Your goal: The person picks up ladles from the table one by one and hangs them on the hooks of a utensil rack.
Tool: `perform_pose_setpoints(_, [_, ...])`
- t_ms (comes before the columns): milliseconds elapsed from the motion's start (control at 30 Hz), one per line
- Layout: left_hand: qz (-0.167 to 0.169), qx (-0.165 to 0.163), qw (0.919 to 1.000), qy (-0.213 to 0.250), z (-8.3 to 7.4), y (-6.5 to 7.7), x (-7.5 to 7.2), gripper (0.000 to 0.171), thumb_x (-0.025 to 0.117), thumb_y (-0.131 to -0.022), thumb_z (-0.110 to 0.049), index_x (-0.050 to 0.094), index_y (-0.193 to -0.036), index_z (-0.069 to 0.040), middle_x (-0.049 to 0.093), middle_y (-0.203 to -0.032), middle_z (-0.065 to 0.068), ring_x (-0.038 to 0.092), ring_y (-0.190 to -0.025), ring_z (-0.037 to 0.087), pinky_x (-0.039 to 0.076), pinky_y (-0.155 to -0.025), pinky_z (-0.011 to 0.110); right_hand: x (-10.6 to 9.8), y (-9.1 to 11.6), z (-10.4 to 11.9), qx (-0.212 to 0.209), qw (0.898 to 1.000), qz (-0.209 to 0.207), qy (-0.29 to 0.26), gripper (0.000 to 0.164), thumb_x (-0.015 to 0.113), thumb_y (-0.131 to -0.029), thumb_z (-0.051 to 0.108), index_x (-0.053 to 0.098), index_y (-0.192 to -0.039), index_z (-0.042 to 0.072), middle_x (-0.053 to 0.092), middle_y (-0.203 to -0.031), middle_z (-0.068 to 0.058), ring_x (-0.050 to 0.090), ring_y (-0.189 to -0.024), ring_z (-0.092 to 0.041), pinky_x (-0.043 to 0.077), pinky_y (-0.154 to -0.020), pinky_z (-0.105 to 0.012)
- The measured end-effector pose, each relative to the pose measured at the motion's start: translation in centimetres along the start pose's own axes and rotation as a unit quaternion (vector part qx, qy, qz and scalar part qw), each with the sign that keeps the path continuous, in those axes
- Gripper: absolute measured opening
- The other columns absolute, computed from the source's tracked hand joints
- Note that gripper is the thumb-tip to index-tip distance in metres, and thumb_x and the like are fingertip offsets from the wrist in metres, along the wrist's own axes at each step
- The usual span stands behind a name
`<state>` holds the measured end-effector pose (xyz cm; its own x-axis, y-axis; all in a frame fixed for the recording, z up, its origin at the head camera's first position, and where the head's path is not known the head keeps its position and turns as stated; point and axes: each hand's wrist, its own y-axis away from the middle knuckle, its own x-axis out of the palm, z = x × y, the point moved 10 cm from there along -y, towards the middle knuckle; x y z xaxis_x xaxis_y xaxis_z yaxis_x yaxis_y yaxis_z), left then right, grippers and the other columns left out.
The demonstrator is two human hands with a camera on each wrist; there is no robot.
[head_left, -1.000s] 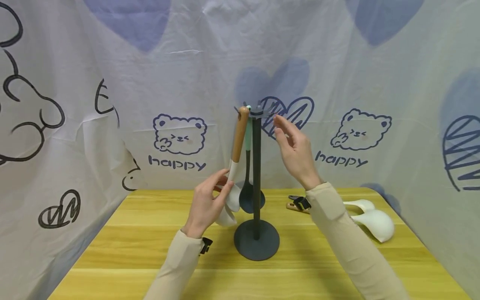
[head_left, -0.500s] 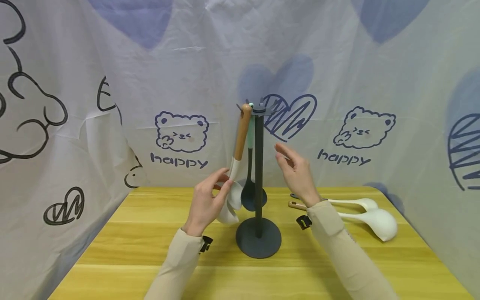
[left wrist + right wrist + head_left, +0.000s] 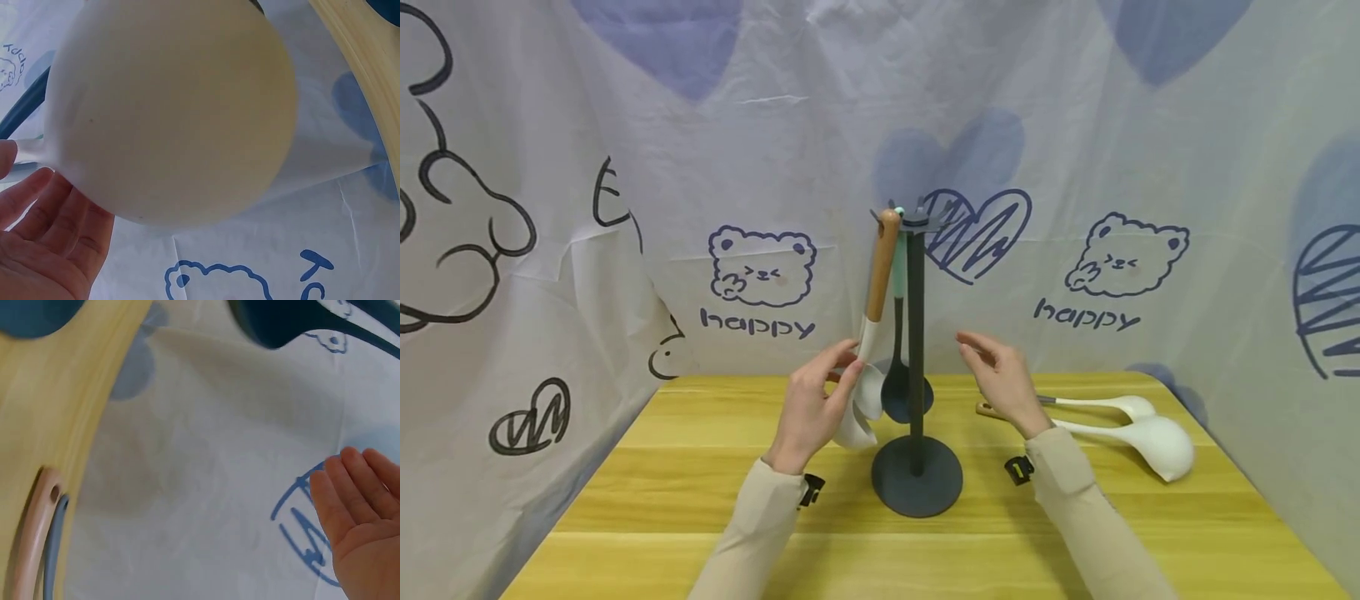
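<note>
My left hand (image 3: 812,408) pinches the white neck of a ladle with a wooden handle (image 3: 882,271). The handle's top stands close against the hooks of a dark utensil stand (image 3: 916,358); whether a hook passes through its hole cannot be told. In the left wrist view the ladle's round white bowl (image 3: 175,119) fills the middle, beyond my fingers (image 3: 59,212). A black ladle with a green handle (image 3: 898,267) hangs from the stand, and another white bowl (image 3: 870,390) shows beside it. Right of the post, my right hand (image 3: 1003,379) holds nothing, its fingers extended.
On the table's right lie a large white ladle (image 3: 1157,446) with a wooden handle end and a smaller white ladle (image 3: 1131,406) with a grey handle. The stand's round base (image 3: 917,479) rests on the wooden table (image 3: 715,500). A printed cloth (image 3: 820,125) hangs behind.
My right hand has come down from beside the stand's top to about mid-height of the post. My left hand keeps its grip on the ladle, nearly still.
</note>
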<state>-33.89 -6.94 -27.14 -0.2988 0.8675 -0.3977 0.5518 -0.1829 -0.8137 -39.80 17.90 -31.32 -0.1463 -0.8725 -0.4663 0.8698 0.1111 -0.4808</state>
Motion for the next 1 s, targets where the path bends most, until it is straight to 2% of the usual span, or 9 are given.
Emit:
perform_pose_setpoints(200, [0.007, -0.009, 0.9999, 0.004, 0.2, 0.0, 0.2, 0.03, 0.064, -0.096, -0.014, 0.064, -0.125, -0.005, 0.073, -0.103, 0.012, 0.07, -0.087, 0.021, 0.06, -0.068, 0.03, 0.1, 0.8, -2.8, 0.027, 0.997, 0.049, 0.052, 0.045, 0.049, -0.103, 0.036, 0.055, -0.138, 0.008, 0.057, -0.14, -0.015, 0.055, -0.126, -0.035, 0.045, -0.105, -0.053])
perform_pose_setpoints(367, [0.007, -0.009, 0.9999, 0.007, 0.2, 0.0, 0.1, 0.03, 0.063, -0.096, -0.013, 0.063, -0.125, -0.005, 0.073, -0.103, 0.012, 0.07, -0.088, 0.02, 0.06, -0.068, 0.03, -0.3, 1.3, -5.6, 0.051, 0.988, 0.078, 0.12, 0.044, 0.05, -0.103, 0.031, 0.056, -0.136, 0.003, 0.057, -0.137, -0.019, 0.054, -0.126, -0.04, 0.043, -0.105, -0.056])
perform_pose_setpoints(600, [0.01, -0.013, 0.9999, 0.0, 0.3, 0.1, 0.3, 0.031, 0.064, -0.096, -0.015, 0.063, -0.126, -0.006, 0.073, -0.104, 0.011, 0.07, -0.09, 0.02, 0.06, -0.069, 0.029, -2.1, 2.0, -8.7, 0.059, 0.975, 0.084, 0.195, 0.038, 0.056, -0.1, 0.023, 0.061, -0.129, -0.002, 0.064, -0.126, -0.021, 0.06, -0.116, -0.041, 0.048, -0.099, -0.054])
perform_pose_setpoints(867, [0.009, -0.009, 0.9999, 0.008, 0.0, 0.0, 0.3, 0.031, 0.064, -0.096, -0.014, 0.063, -0.126, -0.005, 0.072, -0.104, 0.012, 0.07, -0.091, 0.021, 0.06, -0.071, 0.029, -3.6, 3.1, -11.7, 0.088, 0.953, 0.122, 0.263, 0.03, 0.06, -0.094, 0.009, 0.065, -0.119, -0.007, 0.065, -0.119, -0.028, 0.06, -0.112, -0.047, 0.048, -0.096, -0.059])
perform_pose_setpoints(1000, [0.013, -0.013, 0.9998, 0.004, 0.1, 0.0, 0.5, 0.031, 0.064, -0.096, -0.015, 0.063, -0.125, -0.005, 0.072, -0.104, 0.012, 0.07, -0.091, 0.021, 0.06, -0.071, 0.029, -4.3, 3.6, -12.5, 0.085, 0.941, 0.131, 0.299, 0.027, 0.062, -0.088, 0.003, 0.066, -0.111, -0.01, 0.066, -0.112, -0.03, 0.061, -0.105, -0.049, 0.049, -0.092, -0.059])
